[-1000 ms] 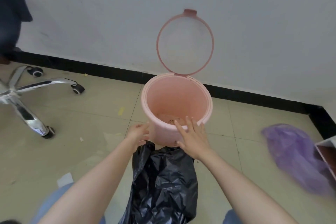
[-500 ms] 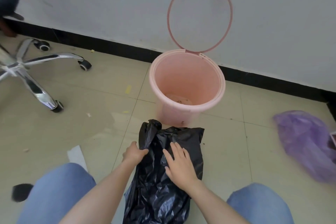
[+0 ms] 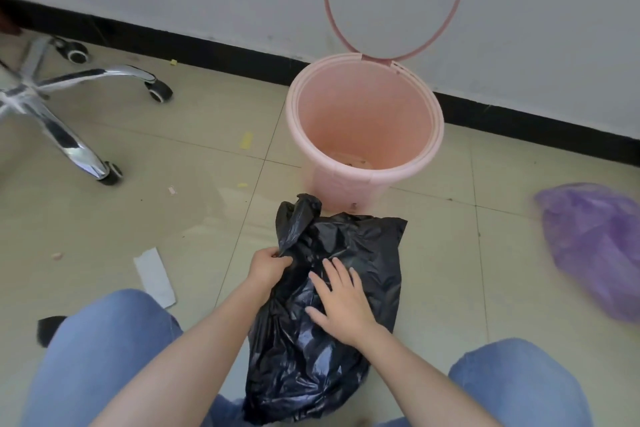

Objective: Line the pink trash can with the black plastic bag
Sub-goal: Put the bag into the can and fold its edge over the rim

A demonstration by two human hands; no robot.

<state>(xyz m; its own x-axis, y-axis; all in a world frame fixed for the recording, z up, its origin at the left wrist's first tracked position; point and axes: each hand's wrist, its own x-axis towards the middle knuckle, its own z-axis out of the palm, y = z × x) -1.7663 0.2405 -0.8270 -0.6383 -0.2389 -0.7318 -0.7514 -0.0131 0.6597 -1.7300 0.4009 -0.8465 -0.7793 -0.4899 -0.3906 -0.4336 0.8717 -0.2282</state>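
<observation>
The pink trash can point(image 3: 346, 194) stands on the tiled floor by the wall, its ring lid point(image 3: 460, 3) swung up against the wall. Its inside is bare except for a few scraps at the bottom. A crumpled black plastic bag point(image 3: 374, 253) lies on the floor just in front of the can, between my knees. My left hand point(image 3: 268, 265) pinches the bag's left edge near a twisted corner. My right hand point(image 3: 341, 302) rests flat on top of the bag with fingers spread.
A chrome office-chair base point(image 3: 52, 107) on castors stands at the left. A purple plastic bag point(image 3: 595, 246) lies on the floor at the right. A white paper strip point(image 3: 154, 277) and small scraps litter the tiles. A black baseboard runs along the wall.
My hands have come back from the can's rim to the black bag on the floor; the left has taken hold of its edge. My view has tilted down, bringing my knees in.
</observation>
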